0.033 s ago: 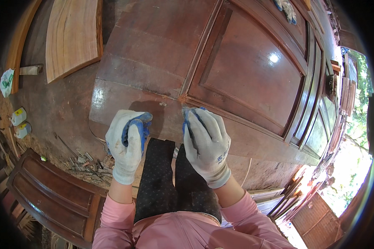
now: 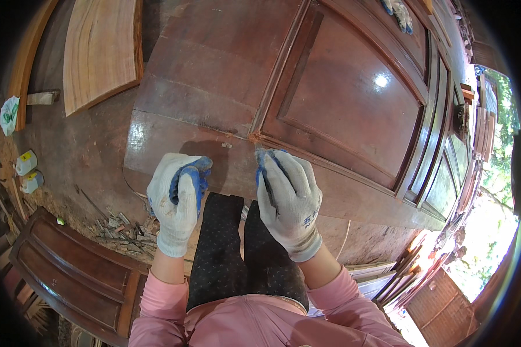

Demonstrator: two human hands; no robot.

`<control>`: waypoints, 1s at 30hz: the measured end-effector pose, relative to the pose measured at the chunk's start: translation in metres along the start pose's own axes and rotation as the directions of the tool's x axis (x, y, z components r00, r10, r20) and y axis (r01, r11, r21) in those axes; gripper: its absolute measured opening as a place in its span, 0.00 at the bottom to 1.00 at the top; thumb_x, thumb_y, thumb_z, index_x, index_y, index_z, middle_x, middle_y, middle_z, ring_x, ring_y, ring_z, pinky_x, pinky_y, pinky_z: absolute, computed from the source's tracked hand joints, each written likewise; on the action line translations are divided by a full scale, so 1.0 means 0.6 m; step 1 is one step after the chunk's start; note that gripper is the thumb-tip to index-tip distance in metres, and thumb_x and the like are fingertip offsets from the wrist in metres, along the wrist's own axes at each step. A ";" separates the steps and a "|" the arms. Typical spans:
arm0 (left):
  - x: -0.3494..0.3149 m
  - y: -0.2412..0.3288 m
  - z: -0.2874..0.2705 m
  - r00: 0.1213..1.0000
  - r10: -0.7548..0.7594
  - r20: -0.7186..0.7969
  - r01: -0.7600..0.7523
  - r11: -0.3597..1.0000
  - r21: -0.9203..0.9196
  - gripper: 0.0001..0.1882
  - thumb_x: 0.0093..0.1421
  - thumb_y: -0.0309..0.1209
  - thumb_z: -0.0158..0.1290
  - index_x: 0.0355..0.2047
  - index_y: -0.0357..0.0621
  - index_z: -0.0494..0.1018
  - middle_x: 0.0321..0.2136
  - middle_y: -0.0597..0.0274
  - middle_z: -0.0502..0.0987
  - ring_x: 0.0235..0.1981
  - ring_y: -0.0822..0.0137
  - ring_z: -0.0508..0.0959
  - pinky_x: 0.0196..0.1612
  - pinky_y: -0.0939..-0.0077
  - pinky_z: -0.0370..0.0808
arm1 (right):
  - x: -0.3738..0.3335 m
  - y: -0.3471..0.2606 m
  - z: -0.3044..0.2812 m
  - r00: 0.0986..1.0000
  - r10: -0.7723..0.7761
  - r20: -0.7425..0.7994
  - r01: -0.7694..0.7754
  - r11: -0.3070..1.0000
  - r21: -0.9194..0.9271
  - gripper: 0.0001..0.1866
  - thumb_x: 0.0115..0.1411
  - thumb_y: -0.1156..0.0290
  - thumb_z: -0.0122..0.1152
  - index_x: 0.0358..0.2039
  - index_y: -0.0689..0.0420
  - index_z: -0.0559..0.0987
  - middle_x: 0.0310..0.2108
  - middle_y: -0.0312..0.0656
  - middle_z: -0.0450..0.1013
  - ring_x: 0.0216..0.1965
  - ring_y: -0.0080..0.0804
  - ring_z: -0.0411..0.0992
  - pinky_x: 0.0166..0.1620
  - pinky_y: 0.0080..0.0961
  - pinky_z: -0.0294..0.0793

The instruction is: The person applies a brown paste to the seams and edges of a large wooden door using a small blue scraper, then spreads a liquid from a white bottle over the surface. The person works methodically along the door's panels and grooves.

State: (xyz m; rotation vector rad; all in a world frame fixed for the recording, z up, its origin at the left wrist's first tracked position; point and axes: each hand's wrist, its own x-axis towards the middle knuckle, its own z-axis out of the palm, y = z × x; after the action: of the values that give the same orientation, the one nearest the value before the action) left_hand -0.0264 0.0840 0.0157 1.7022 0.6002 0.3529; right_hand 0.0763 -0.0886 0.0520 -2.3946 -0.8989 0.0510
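Door: in the head view, dark and panelled, ahead of both hands, its long axis running left to right (the edges look bent).
Corner: where mouldings meet, just beyond the right fingertips, so the right hand is nearer.
Right hand: gloved, fingertips drawn together; whether they pinch anything or touch the door cannot be told.
Left hand: gloved, fingers curled, thumb close; anything inside is hidden.
Plank: pale, well apart, upper left.
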 end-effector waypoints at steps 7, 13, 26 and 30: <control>0.011 0.002 0.002 0.999 0.036 0.009 -0.036 0.999 0.009 0.15 0.72 0.33 0.50 0.41 0.32 0.80 0.37 0.50 0.81 0.37 0.59 0.82 0.42 0.69 0.77 | -0.003 0.009 0.009 0.996 -0.087 0.028 0.088 0.996 -0.006 0.23 0.47 0.76 0.71 0.47 0.62 0.84 0.49 0.48 0.77 0.48 0.50 0.76 0.56 0.46 0.79; 0.010 -0.003 -0.001 0.999 0.035 0.001 -0.035 0.999 -0.004 0.14 0.71 0.32 0.51 0.41 0.32 0.80 0.38 0.50 0.82 0.37 0.59 0.82 0.42 0.70 0.78 | 0.007 0.005 0.002 1.000 -0.026 -0.004 0.026 0.999 0.037 0.19 0.52 0.80 0.71 0.46 0.64 0.84 0.49 0.49 0.78 0.46 0.49 0.77 0.51 0.39 0.80; 0.014 -0.003 0.000 0.998 0.058 0.007 -0.058 0.998 -0.006 0.13 0.70 0.30 0.51 0.41 0.32 0.81 0.38 0.52 0.82 0.36 0.61 0.82 0.41 0.71 0.78 | -0.006 0.022 0.007 0.999 -0.014 -0.038 0.015 1.000 0.026 0.20 0.50 0.83 0.71 0.46 0.63 0.85 0.49 0.48 0.78 0.48 0.48 0.77 0.51 0.38 0.80; 0.015 0.000 0.001 0.998 0.070 0.004 -0.070 0.997 -0.013 0.12 0.70 0.29 0.51 0.41 0.32 0.81 0.37 0.52 0.82 0.37 0.62 0.82 0.41 0.71 0.78 | -0.003 0.018 0.007 0.999 -0.051 -0.014 0.051 0.999 0.013 0.21 0.50 0.85 0.71 0.46 0.63 0.85 0.48 0.49 0.78 0.47 0.48 0.77 0.51 0.38 0.80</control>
State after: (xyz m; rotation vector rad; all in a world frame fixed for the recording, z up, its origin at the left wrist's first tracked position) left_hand -0.0187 0.0887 0.0146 1.7146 0.5352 0.4019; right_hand 0.0801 -0.0942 0.0426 -2.3563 -0.9500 0.0214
